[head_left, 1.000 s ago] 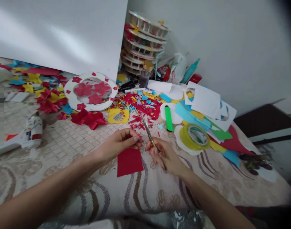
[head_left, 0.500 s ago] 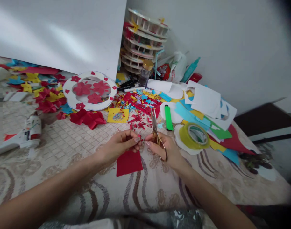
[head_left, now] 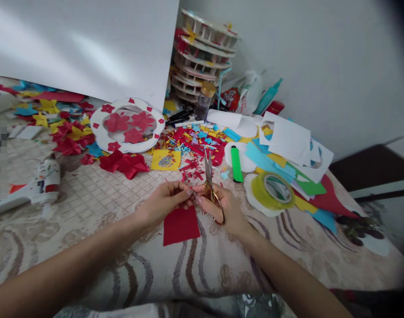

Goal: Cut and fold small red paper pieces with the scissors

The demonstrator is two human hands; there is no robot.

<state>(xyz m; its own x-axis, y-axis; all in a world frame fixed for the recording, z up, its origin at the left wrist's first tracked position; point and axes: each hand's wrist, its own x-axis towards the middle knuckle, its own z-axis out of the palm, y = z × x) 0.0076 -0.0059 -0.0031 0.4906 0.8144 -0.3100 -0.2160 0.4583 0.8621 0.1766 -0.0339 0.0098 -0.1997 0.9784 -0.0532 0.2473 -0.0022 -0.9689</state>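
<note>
My left hand (head_left: 169, 198) is closed in a pinch on a small piece of red paper, which the fingers mostly hide. Gold-handled scissors (head_left: 207, 167) are in my right hand (head_left: 226, 210), blades pointing up and away from me. The thumb and index finger of that hand reach across to the left fingertips. Beneath my hands a red paper square (head_left: 181, 228) lies flat on the patterned tablecloth (head_left: 149, 269). Red paper scraps (head_left: 192, 170) are scattered just beyond my fingers.
To the left lie a glue gun (head_left: 39, 187) and folded red paper flowers (head_left: 124, 163). A decorated white ring (head_left: 97, 128) sits behind. On the right are a green cutter (head_left: 237, 163), yellow tape (head_left: 271, 190) and white paper (head_left: 288, 134). Stacked round trays (head_left: 205, 55) stand at the back.
My right hand has moved slightly left with the scissors, closing in on the left fingertips. The whole view has shifted a little; the red square stays put on the cloth.
</note>
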